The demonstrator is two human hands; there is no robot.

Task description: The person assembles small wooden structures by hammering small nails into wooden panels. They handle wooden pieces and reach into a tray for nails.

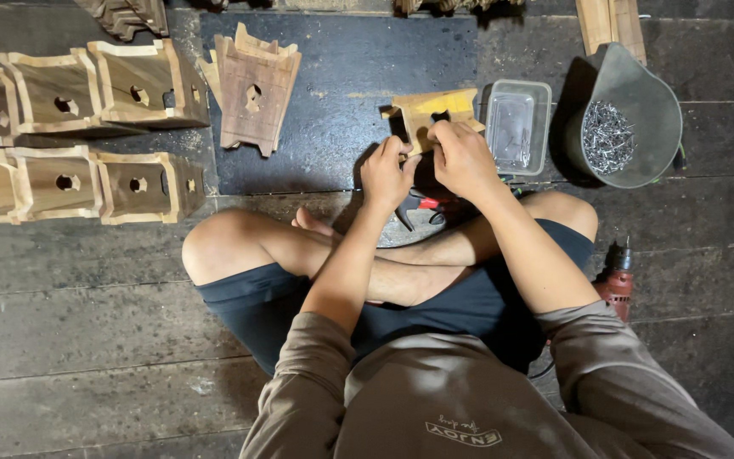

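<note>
We sit cross-legged on the dark plank floor (87, 340), and nearest us a red power drill (618, 285) lies on the boards by our right knee. Past our shins, a red-handled tool (425, 204) rests under our hands, mostly hidden.

Our left hand (386, 172) is curled, fingertips pinched on the near edge of a small yellowish wooden piece (435, 110); whether it also holds a nail we cannot tell. Our right hand (462, 157) is closed over the piece's near right side, fingers pressed together. The piece sits on the black mat (341, 85), near its right edge.

To do this well, we judge it best to keep the piece flat on the mat, steady it with one hand, and keep fingertips out of the joint.

Just right of it stands a clear plastic tray (517, 126), then a grey scoop of nails (609, 136). Toward the far left, finished wooden boxes with holes (87, 127) stand in rows.
</note>
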